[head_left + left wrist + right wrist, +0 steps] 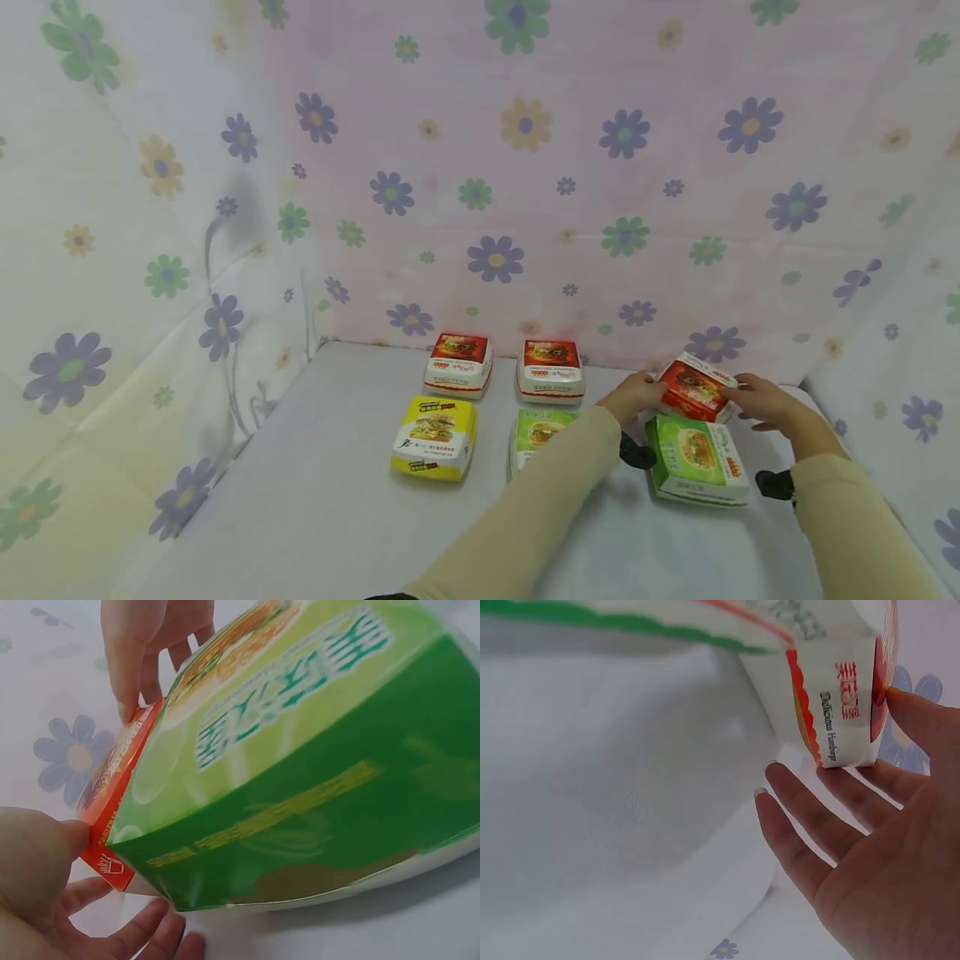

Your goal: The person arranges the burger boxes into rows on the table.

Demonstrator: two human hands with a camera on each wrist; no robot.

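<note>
A red and white burger box point(696, 385) sits turned at an angle at the back right of the table, held from both sides. My left hand point(633, 397) grips its left side, thumb on top and fingers lower down. On the opposite side my right hand point(768, 406) holds it, the thumb point(911, 712) at the upper edge and some fingers under the corner. Directly in front is a green burger box point(697, 458), which covers much of the red box point(124, 795) in the left wrist view.
Two more red burger boxes point(459, 364) point(551, 371) stand along the back. A yellow burger box point(435, 437) lies front left. Another green burger box point(534, 429) is partly hidden by my left sleeve point(547, 500). Flowered cloth point(525, 208) walls the table point(300, 500) at back and sides.
</note>
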